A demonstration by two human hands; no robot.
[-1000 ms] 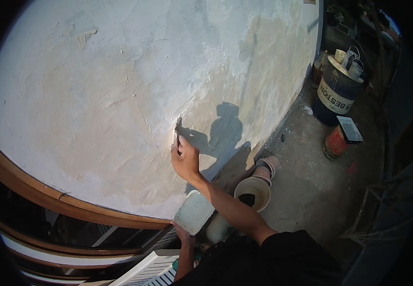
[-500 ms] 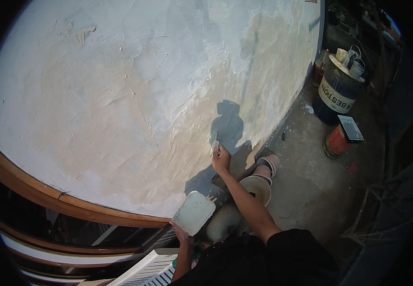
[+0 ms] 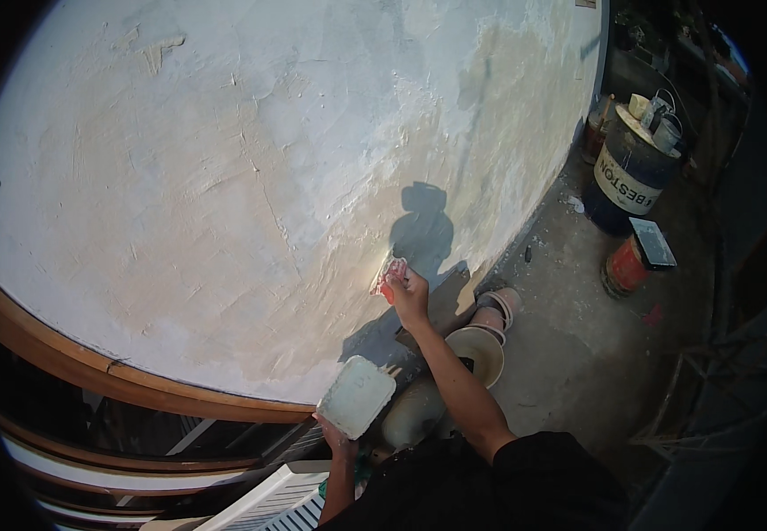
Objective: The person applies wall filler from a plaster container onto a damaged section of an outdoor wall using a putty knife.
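A large plastered wall [image 3: 180,221] with white and beige patches and rough ridges fills the left and middle of the view. My right hand [image 3: 413,299] is closed round a red putty scraper [image 3: 388,283], its edge smeared with pale filler, close against the wall. Whether the blade touches the wall I cannot tell. Low down, my left hand [image 3: 335,436] grips the near left side of a pale rectangular plastic tub [image 3: 357,396], held tilted beside the wall's bottom edge.
A brown wooden trim [image 3: 127,376] runs under the wall. Below my right forearm are a beige basin [image 3: 487,358], pinkish pots [image 3: 500,310] and a rounded grey-green vessel [image 3: 413,414]. To the right stand a dark drum [image 3: 618,181], a red can [image 3: 622,268] and, near me, a white slatted chair [image 3: 268,500].
My right hand has turned and shifted slightly down, bringing the scraper's red side into sight. The tub in my left hand has moved slightly left.
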